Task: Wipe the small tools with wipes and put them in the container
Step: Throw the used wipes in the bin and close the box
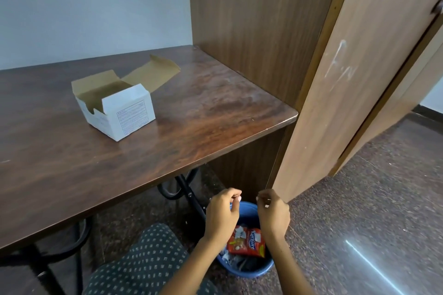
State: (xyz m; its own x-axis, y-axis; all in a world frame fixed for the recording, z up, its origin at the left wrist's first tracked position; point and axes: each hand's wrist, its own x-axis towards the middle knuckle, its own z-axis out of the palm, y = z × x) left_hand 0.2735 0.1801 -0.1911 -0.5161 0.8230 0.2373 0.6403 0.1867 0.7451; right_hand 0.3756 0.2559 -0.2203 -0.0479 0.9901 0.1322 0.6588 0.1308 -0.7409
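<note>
An open white cardboard box (129,112), the container, stands on the dark wooden table (191,132) with its flaps up; I cannot see what is inside it. Both my hands are low, past the table's front edge, above a blue bin (250,270). My left hand (223,213) has its fingers pinched on a tiny white scrap (238,199). Close to its right, my right hand (273,213) is also pinched, with nothing visible in it. No small tool or whole wipe is in sight.
The blue bin on the floor holds a red snack packet (247,242) and crumpled rubbish. A wooden cabinet side (251,19) and an open door (347,79) stand at the right. My patterned knee (148,261) and black table legs (189,196) are below.
</note>
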